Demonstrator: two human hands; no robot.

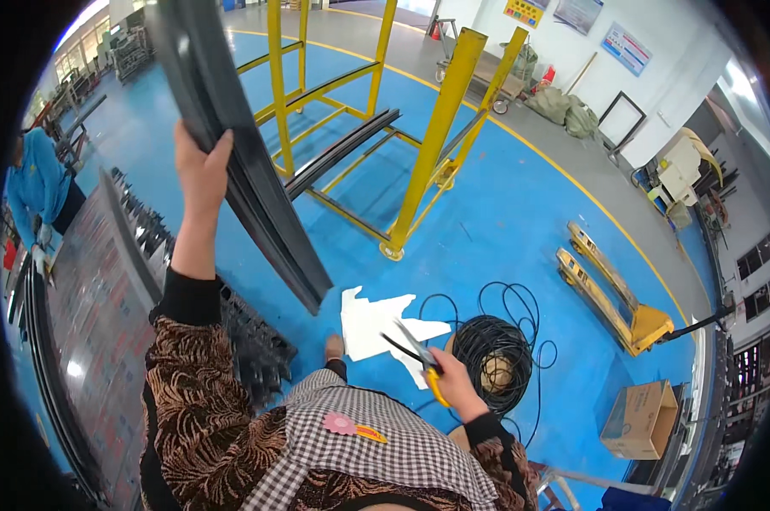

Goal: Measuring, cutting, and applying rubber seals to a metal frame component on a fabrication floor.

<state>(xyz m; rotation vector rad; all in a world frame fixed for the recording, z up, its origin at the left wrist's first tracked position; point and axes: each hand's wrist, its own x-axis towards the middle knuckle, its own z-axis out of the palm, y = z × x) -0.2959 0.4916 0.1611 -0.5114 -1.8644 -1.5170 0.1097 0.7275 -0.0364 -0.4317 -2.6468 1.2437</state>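
Note:
My left hand (202, 166) is raised, its fingers and thumb wrapped round a bundle of long black profile strips (270, 213). The bundle slants from the top of the view down to a free lower end over the blue floor. In my right hand (457, 385), held low in front of my checked apron, is a pair of scissors (434, 383) with yellow handles and parted blades. Nothing shows between the blades. Beneath them on the floor lies an irregular white sheet (370, 328).
A yellow wheeled rack (436, 140) stands ahead, carrying more black strips. Coiled black cable (491, 345) lies to the right, with a yellow pallet jack (615, 294) and a cardboard box (636, 417) beyond. A long table (95, 298) and a blue-clad person (40, 183) are at left.

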